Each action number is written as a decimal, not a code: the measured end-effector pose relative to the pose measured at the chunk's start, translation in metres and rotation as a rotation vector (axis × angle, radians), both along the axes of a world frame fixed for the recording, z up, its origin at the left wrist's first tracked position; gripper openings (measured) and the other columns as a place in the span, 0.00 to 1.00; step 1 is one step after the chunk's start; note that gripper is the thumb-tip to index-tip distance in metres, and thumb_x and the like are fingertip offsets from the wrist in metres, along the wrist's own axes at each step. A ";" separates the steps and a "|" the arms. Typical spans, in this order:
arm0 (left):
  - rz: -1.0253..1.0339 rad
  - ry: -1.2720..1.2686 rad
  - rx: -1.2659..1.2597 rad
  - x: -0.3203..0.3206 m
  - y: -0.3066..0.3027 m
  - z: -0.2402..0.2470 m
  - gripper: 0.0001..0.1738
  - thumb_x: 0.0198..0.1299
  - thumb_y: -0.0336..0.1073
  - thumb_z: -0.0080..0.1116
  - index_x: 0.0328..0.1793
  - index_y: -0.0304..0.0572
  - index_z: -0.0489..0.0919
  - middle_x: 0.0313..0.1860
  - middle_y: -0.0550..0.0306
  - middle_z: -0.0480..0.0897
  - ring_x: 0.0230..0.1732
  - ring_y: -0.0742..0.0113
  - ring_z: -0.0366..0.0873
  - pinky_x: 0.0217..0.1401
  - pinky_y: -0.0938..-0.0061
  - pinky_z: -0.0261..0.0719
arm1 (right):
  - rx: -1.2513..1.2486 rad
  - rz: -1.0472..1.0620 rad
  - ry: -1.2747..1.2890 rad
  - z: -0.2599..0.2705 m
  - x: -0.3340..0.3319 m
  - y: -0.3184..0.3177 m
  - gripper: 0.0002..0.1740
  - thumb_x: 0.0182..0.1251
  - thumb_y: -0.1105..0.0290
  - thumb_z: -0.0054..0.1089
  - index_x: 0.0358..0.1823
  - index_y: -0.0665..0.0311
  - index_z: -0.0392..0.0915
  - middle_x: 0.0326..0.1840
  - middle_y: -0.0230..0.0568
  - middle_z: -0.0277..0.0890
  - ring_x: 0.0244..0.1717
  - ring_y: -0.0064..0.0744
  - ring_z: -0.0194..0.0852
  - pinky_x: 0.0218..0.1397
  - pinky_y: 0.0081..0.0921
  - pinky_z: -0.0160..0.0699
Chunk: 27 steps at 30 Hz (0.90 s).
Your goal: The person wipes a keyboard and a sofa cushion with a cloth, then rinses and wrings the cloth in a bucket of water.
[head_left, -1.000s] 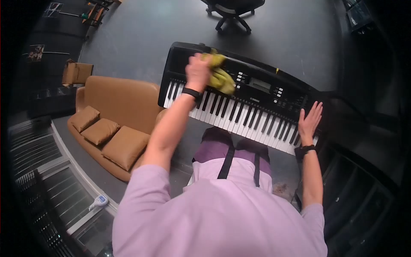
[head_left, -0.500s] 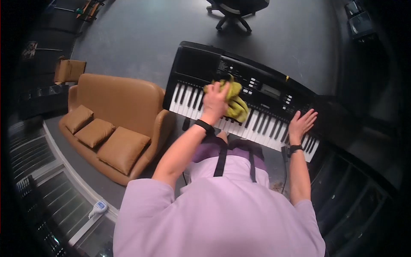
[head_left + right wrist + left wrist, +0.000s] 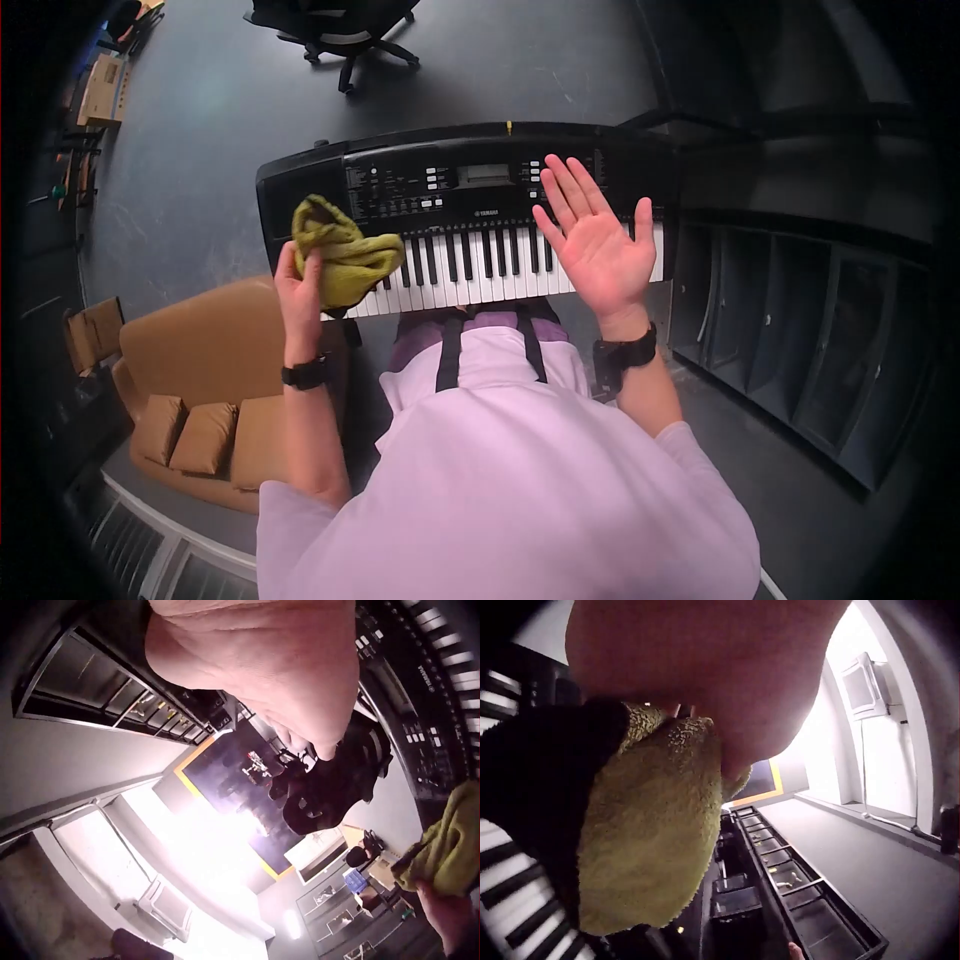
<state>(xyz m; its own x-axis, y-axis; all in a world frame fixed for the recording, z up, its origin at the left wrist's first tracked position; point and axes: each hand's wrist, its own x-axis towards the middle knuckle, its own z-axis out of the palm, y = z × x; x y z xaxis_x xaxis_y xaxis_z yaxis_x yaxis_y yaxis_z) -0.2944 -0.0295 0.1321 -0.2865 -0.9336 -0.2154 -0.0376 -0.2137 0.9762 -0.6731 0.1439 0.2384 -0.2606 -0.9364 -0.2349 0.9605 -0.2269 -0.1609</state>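
Note:
In the head view my left hand (image 3: 300, 292) pinches a yellow-green cloth (image 3: 350, 262) between thumb and fingers, over the left end of a black Yamaha keyboard (image 3: 400, 150). The fuzzy cloth (image 3: 656, 832) hangs bunched below the hand in the left wrist view, with white and black keys (image 3: 517, 892) beside it. My right hand (image 3: 600, 255) is raised over the right part of the keys, palm turned up toward the head camera, fingers straight and spread, holding nothing. From the right wrist, the palm (image 3: 262, 660) fills the top, and the cloth (image 3: 450, 847) shows at the right edge.
A tan sofa (image 3: 190, 335) with cushions stands to the left. Beyond the keyboard is a black wheeled chair (image 3: 345, 30). Dark shelving (image 3: 800, 340) lines the right side, and a cardboard box (image 3: 103, 90) is at the far left.
The left hand has moved from wiping over the panel and keys to lifting the cloth at the keyboard's left end. The right hand has left the keyboard and turned palm up. The head view has shifted right.

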 end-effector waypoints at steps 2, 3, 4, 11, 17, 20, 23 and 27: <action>0.026 -0.189 -0.320 -0.034 0.005 0.018 0.14 0.77 0.35 0.70 0.61 0.35 0.88 0.65 0.54 0.83 0.66 0.64 0.81 0.74 0.69 0.76 | -0.001 0.016 0.007 0.005 0.006 -0.004 0.57 0.84 0.29 0.41 0.94 0.69 0.44 0.98 0.55 0.41 0.97 0.49 0.40 0.96 0.56 0.44; 0.051 -0.191 -0.343 -0.049 0.007 0.023 0.13 0.76 0.37 0.72 0.58 0.35 0.89 0.63 0.53 0.83 0.65 0.62 0.81 0.72 0.68 0.77 | 0.001 0.029 0.014 0.006 0.008 -0.006 0.56 0.84 0.29 0.42 0.94 0.67 0.44 0.98 0.54 0.42 0.97 0.48 0.41 0.95 0.56 0.44; 0.035 -0.181 -0.352 -0.063 0.010 0.030 0.13 0.76 0.37 0.71 0.58 0.35 0.89 0.61 0.53 0.83 0.63 0.62 0.82 0.70 0.67 0.77 | 0.001 0.042 0.013 0.006 0.010 -0.008 0.56 0.84 0.29 0.42 0.94 0.67 0.44 0.98 0.54 0.42 0.97 0.48 0.41 0.95 0.56 0.44; -0.341 0.165 -0.402 -0.176 0.083 0.076 0.29 0.75 0.33 0.57 0.80 0.31 0.75 0.73 0.39 0.71 0.75 0.43 0.71 0.83 0.58 0.66 | 0.436 0.175 1.213 -0.056 0.056 -0.030 0.31 0.90 0.53 0.58 0.81 0.67 0.69 0.77 0.44 0.77 0.74 0.34 0.78 0.77 0.32 0.76; -0.092 -0.204 -0.182 -0.128 0.076 0.023 0.53 0.70 0.47 0.75 0.92 0.42 0.56 0.81 0.40 0.67 0.81 0.51 0.69 0.82 0.60 0.71 | 0.432 0.138 1.093 -0.085 0.083 -0.060 0.23 0.90 0.59 0.59 0.72 0.70 0.78 0.65 0.40 0.86 0.63 0.28 0.85 0.68 0.28 0.83; -0.165 0.300 0.224 -0.111 0.080 0.030 0.57 0.70 0.54 0.78 0.93 0.45 0.55 0.85 0.48 0.67 0.85 0.57 0.65 0.87 0.61 0.66 | 0.310 0.393 1.159 -0.092 0.116 -0.077 0.28 0.91 0.51 0.56 0.73 0.69 0.78 0.65 0.41 0.86 0.64 0.28 0.84 0.69 0.29 0.82; 0.047 0.374 0.273 -0.086 0.066 0.019 0.46 0.75 0.47 0.73 0.90 0.43 0.61 0.78 0.55 0.76 0.77 0.65 0.74 0.81 0.65 0.73 | 0.123 0.564 1.165 -0.105 0.142 -0.107 0.38 0.92 0.40 0.45 0.79 0.68 0.73 0.74 0.44 0.81 0.73 0.33 0.78 0.80 0.32 0.73; 0.260 0.030 -0.121 -0.024 -0.006 -0.034 0.32 0.74 0.36 0.70 0.80 0.38 0.74 0.69 0.51 0.84 0.70 0.63 0.81 0.77 0.65 0.78 | 0.046 0.733 1.172 -0.095 0.137 -0.128 0.45 0.89 0.40 0.50 0.93 0.60 0.53 0.91 0.54 0.61 0.91 0.43 0.57 0.91 0.40 0.56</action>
